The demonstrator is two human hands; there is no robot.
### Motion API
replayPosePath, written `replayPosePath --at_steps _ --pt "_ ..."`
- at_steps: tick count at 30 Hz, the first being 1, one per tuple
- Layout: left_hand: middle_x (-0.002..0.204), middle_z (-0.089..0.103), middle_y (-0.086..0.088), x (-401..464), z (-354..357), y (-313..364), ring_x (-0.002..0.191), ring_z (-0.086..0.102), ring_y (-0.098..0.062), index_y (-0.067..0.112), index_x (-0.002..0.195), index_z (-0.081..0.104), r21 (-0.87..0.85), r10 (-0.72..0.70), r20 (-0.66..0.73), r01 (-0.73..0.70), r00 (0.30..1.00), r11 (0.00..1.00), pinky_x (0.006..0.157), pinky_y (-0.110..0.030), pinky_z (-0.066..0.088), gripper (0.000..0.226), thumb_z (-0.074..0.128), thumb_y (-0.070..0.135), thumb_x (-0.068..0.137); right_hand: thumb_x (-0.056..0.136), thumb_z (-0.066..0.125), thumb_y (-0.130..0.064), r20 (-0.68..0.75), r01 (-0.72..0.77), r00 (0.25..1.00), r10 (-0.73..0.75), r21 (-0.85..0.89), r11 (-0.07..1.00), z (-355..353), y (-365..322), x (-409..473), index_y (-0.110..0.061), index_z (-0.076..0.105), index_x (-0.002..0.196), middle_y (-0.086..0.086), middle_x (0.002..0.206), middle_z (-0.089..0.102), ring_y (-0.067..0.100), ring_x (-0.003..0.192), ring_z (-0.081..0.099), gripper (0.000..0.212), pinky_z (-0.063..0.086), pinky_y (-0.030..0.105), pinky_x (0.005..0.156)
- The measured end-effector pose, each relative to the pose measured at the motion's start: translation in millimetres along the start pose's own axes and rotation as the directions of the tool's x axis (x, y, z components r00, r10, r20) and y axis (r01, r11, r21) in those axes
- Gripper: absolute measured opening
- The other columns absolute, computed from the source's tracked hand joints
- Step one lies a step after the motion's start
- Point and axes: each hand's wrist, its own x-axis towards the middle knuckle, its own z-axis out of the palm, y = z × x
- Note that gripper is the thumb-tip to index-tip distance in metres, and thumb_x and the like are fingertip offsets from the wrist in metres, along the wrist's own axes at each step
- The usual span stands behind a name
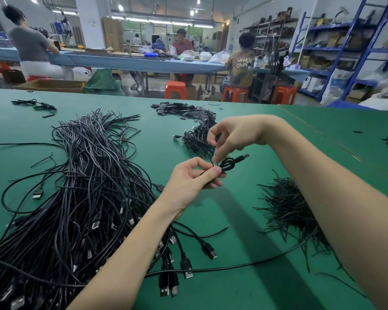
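Two hands on one small bundle. My left hand [188,177] has its fingers [211,173] curled round the coiled cable [226,164], with the thumb pressed on top, I judge so the loops cannot spring apart during binding. On my right hand [231,135], thumb and forefinger pinch a thin black tie [211,162] just above the coil, and the other fingers are lifted clear. The tie runs down to the waist of the coil. I cannot tell whether it is already wrapped round.

The coil sits between both hands, in front of me, and seems raised off the green tabletop [157,139], probably so the tie can pass beneath.

The coil is thin black cord wound into a few tight loops. Its USB plug [244,156] sticks out to the right, metal end pointing away from my left hand.

- **Right:** a heap of loose ties [287,206] lies beside my right forearm, handy for the hand that fetches them.
- **Left:** a big sheaf of uncoiled cables [87,198] lies with many plug ends toward me, on the side of the hand that does the holding.
- **Beyond my right hand:** there is a pile of tied bundles [199,137], apparently finished ones set out of the way.
- **Further back:** a scatter of flat black pieces [179,109] lies near the far edge.
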Motion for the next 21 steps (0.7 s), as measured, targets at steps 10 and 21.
replayPosePath --at_steps 10,21 --pt "0.083 0.077 -0.011 2.8 -10.7 7.7 0.073 0.074 -0.016 0.007 0.096 0.069 -0.068 0.004 -0.282 -0.024 0.959 0.997 0.07 -0.019 0.055 0.017 0.077 0.002 0.083 0.082 0.074 -0.005 -0.368 0.283 0.842 -0.396 -0.324 0.903 42.3 -17.4 -13.4 -0.018 0.053 0.081 -0.011 0.069 0.06 0.003 0.06 0.054 0.024 0.039 0.014 0.06" --pt "0.057 0.064 0.032 -6.6 -4.8 1.3 0.056 0.057 0.014 0.037 0.069 0.062 0.575 0.437 -0.393 -0.155 0.809 0.803 0.059 -0.001 0.038 0.032 0.078 0.01 0.078 0.079 0.068 -0.017 -0.661 0.061 0.732 -0.165 -0.178 0.982 92.5 -17.1 -19.5 -0.026 0.069 0.083 -0.011 0.074 0.07 0.012 0.076 0.067 0.009 0.058 0.034 0.074"
